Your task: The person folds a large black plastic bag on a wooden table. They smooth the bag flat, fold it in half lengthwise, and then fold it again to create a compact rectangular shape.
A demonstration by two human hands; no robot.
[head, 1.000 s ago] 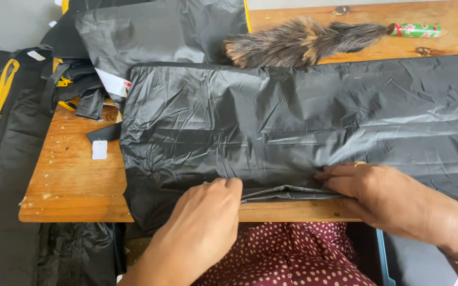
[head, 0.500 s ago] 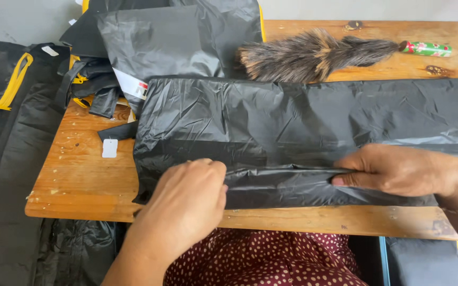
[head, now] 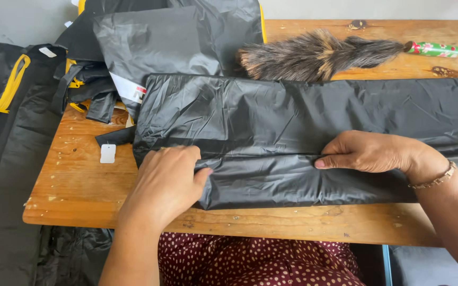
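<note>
Left hand (head: pixel 166 182): yours lies palm down, fingers together, pressing the folded near edge of the black plastic sheet (head: pixel 303 114).
Right hand (head: pixel 369 152): flat, fingers closed, holding the fold line further right.
Sheet: spread across the wooden table (head: pixel 75 180).
Far side: feather duster (head: pixel 319 53).

Standing right by the wooden table (head: pixel 75 185) here. Both hands are flat on a long black plastic sheet (head: pixel 292 114), its near edge folded over into a strip. The left hand (head: pixel 165 182) presses the strip's left end, and the right hand (head: pixel 367 151), gold bracelet (head: pixel 437 179) on the wrist, pins the fold line further along. A brown feather duster (head: pixel 314 53) with a green handle lies behind, touching the sheet's far edge. More black plastic is piled at the far left, next to black bags with yellow trim (head: pixel 11 85).
</note>
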